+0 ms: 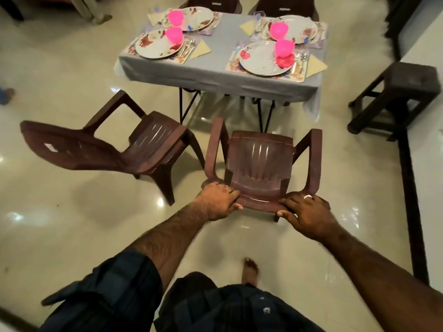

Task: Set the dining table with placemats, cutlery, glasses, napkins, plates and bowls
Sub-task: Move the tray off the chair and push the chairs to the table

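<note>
Head view looked down on a brown moulded plastic armchair (pixel 260 161) with a ribbed seat and glossy arms, standing on a pale, shiny tiled floor (pixel 72 212). Both hands gripped the top edge of its backrest: the left hand (pixel 219 202) curled over the left corner, thumb under the rim, and the right hand (pixel 308 213) curled over the right corner, a pale ring showing on one finger. A second brown plastic armchair (pixel 134 149) of the same ribbed make stood just beside it to the left, turned at an angle, its backrest blurred.

Beyond the chairs stood the surface, draped in a smooth grey tablecloth (pixel 215 68) over thin dark metal legs. Four settings lay on it. Each had a rectangular floral-printed placemat (pixel 299 76), a round white plate with red flower patterns (pixel 261 58), and a bright pink translucent bowl (pixel 284 47) resting on the plate. Cutlery (pixel 301 62) lay on the placemat beside the nearest right plate, and a pale yellow napkin folded into a triangle (pixel 316 65) sat at its outer edge, with another yellow napkin (pixel 201 49) by the left near setting. Glasses were too blurred to make out.

A dark square plastic stool (pixel 405 92) stood well apart on the right. Two more dark chair backs (pixel 282 7) showed at the far side.
</note>
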Demonstrator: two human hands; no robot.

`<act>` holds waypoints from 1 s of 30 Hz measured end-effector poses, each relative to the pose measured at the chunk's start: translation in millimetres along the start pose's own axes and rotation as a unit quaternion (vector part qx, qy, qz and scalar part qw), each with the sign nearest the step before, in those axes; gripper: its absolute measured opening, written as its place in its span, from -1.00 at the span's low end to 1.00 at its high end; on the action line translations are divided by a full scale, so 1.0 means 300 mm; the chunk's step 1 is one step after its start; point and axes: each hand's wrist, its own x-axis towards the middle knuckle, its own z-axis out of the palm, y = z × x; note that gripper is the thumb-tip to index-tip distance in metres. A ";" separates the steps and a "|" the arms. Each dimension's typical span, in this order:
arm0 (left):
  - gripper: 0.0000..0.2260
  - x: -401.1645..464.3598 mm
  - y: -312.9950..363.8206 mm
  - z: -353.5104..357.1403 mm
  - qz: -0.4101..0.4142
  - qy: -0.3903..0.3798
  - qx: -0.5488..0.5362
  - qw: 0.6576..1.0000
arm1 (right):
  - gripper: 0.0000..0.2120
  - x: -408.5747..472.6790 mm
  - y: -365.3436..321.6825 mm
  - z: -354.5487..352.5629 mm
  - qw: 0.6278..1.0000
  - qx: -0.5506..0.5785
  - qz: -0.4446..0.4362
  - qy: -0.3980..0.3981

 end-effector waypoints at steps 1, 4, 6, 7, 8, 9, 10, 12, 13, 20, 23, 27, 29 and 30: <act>-0.38 -0.002 -0.013 0.004 0.004 0.003 0.007 1.000 | -0.41 0.000 -0.013 0.015 1.000 -0.002 0.018 -0.002; -0.35 -0.013 -0.076 0.017 0.010 0.017 0.005 1.000 | -0.36 0.038 -0.075 0.033 0.999 -0.008 0.042 -0.011; -0.35 -0.029 -0.138 0.020 0.017 0.024 0.012 0.999 | -0.35 0.079 -0.124 0.025 0.999 -0.011 0.048 -0.011; -0.36 -0.038 -0.178 0.022 0.020 0.029 0.020 0.999 | -0.35 0.104 -0.156 0.020 0.999 -0.015 0.051 -0.010; -0.38 -0.047 -0.216 0.023 0.020 0.034 0.028 0.999 | -0.34 0.131 -0.186 0.013 0.998 -0.017 0.054 -0.014; -0.41 -0.056 -0.249 0.017 0.016 0.038 0.029 0.999 | -0.34 0.160 -0.216 0.007 0.998 -0.020 0.056 -0.018; -0.46 -0.068 -0.291 0.011 0.013 0.040 0.029 0.999 | -0.34 0.192 -0.254 0.003 0.998 -0.021 0.059 -0.021; -0.53 -0.090 -0.371 0.010 0.009 0.035 0.027 0.999 | -0.34 0.248 -0.321 0.001 0.997 -0.014 0.069 -0.031; -0.54 -0.098 -0.401 0.012 0.010 0.031 0.028 0.999 | -0.33 0.266 -0.343 0.005 0.997 -0.010 0.074 -0.037; -0.54 -0.093 -0.521 0.011 0.001 -0.016 -0.073 0.997 | -0.32 0.309 -0.411 0.017 0.989 0.044 0.136 -0.035; -0.53 -0.091 -0.600 0.046 0.027 -0.019 -0.069 0.997 | -0.41 0.301 -0.397 0.001 0.990 0.023 0.127 -0.049; -0.56 -0.057 -0.630 0.050 0.037 0.017 -0.066 0.997 | -0.59 0.326 -0.355 -0.008 0.993 0.002 0.120 -0.021; -0.58 -0.007 -0.634 0.008 0.041 0.029 -0.080 0.996 | -0.58 0.362 -0.320 -0.019 0.992 -0.008 0.126 -0.008; -0.59 0.022 -0.640 -0.011 0.041 0.025 -0.086 0.995 | -0.53 0.386 -0.298 -0.025 0.992 -0.017 0.125 -0.011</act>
